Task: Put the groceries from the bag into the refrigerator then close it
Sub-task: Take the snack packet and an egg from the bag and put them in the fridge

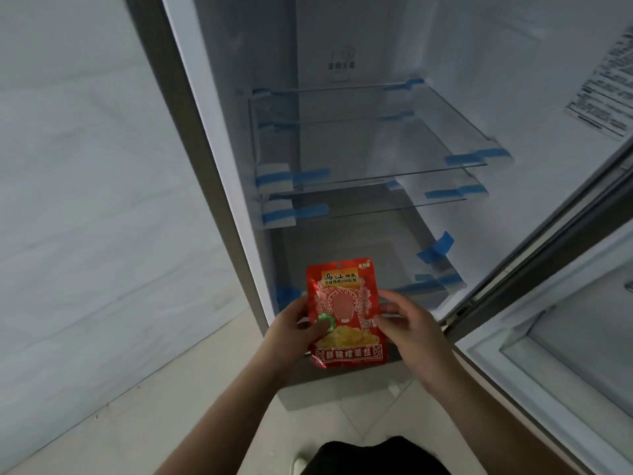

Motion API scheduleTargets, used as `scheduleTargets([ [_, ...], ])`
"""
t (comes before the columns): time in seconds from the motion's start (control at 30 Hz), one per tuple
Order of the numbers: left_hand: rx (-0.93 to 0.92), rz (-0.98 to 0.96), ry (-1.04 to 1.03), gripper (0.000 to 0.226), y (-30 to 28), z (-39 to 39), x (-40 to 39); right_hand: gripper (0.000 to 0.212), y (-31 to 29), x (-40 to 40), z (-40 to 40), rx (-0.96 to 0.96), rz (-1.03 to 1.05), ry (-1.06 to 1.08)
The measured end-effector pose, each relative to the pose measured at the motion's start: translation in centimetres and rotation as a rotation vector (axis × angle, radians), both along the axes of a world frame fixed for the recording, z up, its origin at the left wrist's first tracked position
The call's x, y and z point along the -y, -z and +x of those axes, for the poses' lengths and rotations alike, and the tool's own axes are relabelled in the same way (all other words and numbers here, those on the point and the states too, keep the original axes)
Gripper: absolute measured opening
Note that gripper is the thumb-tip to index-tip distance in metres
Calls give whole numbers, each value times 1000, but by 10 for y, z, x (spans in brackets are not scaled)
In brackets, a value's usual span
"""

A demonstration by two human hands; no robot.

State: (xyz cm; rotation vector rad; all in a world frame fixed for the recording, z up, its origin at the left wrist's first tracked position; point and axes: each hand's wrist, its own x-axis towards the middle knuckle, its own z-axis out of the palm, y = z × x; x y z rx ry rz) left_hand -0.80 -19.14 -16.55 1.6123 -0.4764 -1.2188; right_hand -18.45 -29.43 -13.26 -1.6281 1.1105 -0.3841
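Observation:
A red foil snack packet (346, 303) with yellow food pictured on it is upright in front of the open refrigerator (342, 132). My left hand (294, 332) grips its left edge, thumb laid across the front. My right hand (407, 327) is at the packet's right edge, fingers loosely curled against it. The packet hovers before the lowest compartment (359, 248). Glass shelves (370, 138) taped with blue strips sit above, with nothing on them. No bag is in view.
The refrigerator door (565, 303) stands swung open on the right, with a white door bin. A pale wall (85, 166) is on the left, beige floor tiles (154, 406) below. A dark trouser leg (376, 457) shows at the bottom edge.

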Motion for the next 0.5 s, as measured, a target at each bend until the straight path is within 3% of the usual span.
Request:
scheduleTargets([
  [0.2,101,38,-145,47,16,11,20,30,13,26,22,-34,-20,-55],
  [0.5,220,167,-330,38,42,23,74,26,49,96,66,-44,123,-126],
])
